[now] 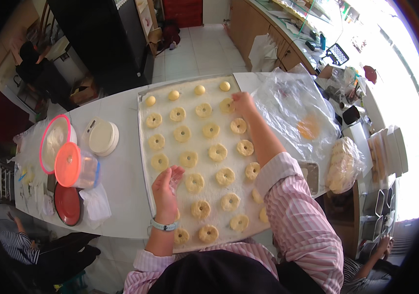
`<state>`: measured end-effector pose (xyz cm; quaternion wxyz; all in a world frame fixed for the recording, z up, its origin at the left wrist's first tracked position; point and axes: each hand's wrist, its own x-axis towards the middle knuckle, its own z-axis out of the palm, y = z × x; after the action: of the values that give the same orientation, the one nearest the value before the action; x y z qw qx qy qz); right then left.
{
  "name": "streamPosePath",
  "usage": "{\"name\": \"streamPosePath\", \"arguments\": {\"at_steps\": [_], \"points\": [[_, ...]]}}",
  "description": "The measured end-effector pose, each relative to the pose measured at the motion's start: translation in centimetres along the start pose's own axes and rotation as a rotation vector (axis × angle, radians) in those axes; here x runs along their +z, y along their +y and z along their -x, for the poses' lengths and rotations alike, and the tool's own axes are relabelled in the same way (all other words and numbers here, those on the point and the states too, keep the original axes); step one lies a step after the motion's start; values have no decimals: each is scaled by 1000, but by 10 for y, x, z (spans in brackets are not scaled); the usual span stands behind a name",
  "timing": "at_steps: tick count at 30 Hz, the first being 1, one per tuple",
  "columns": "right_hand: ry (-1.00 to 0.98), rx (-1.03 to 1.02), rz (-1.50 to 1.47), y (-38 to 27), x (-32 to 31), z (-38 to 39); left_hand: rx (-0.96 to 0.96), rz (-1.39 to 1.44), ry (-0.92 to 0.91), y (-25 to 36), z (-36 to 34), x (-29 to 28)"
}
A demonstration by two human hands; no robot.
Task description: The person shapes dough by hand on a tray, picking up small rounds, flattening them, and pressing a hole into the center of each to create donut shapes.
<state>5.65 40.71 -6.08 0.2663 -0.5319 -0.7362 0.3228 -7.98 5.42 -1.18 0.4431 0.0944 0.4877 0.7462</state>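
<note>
At the left edge of the frame, on the white bench (121, 171), stand a pink-rimmed bowl (52, 143) of pale stuff, a clear tub with an orange lid (68, 164), a red lid (68, 204) lying flat below it, and a stack of round cream lids (103, 137) nearer the tray. The floured baking tray (143, 161) fills the middle of the frame, and the work of shaping looks well advanced: nearly all of its rows carry dough rings (217, 152) with a hole pressed in the middle, while the far row at the upper edge has three plain dough balls (173, 95), smooth and not yet dimpled. The left hand (166, 188) hovers over the lower left part of the tray, fingers loosely curled with the palm turned up; it seems to hold a scrap of thin clear film, though I cannot tell for sure. The right hand (243, 103) reaches to the upper right corner of the tray, its fingertips closed on a ring in the second row, just below the last ball. The rings are pale yellow, plump, even in size and set apart from one another on the flour. Right of the tray lie a crumpled clear plastic sheet (297, 117) and a bag of stacked pale pieces (344, 164).
</note>
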Motion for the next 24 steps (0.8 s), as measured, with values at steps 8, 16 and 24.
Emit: {"name": "streamPosePath", "arguments": {"at_steps": [8,16,24], "points": [[136,-69,329,-51,-175,158,-47,3,18,1,-7,1],[-100,185,706,70,-178,266,-195,-10,-240,-21,-7,69],[-81,-50,359,-44,-192,271,-613,280,-408,-51,-11,81]]}}
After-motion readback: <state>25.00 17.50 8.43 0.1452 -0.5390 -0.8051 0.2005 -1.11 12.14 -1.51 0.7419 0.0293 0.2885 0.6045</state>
